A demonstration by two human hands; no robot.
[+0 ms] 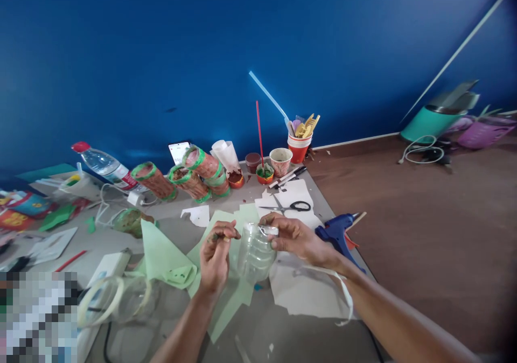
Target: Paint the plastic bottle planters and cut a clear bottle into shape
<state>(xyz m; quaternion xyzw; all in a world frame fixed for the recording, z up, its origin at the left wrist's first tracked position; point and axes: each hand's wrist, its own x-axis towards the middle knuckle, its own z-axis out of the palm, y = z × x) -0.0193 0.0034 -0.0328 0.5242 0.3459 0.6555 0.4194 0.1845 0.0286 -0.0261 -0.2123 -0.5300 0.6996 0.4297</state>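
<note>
The right hand (293, 236) grips the rim of a clear plastic cup (256, 263), thumb and fingers pinching its edge; the left hand (216, 252) is just beside the cup's other side, fingers curled in and thumb drawn up to them, though whether they hold anything small I cannot tell; the cup is between the two hands, roughly upright, above green paper (226, 314); the step in hand looks to be work on the cup's rim; the next move seems to call for a steady right grip and light left fingers, as thin plastic may flex or dent if squeezed; beneath the right wrist is white paper (299, 293); just beyond the right hand are the scissors (299, 207), with the glue gun (339, 234) to its right; farther out, beyond the left hand, are painted tubes (191, 185); nearer the body, left of the left forearm, is a pale ring (83, 301).
</note>
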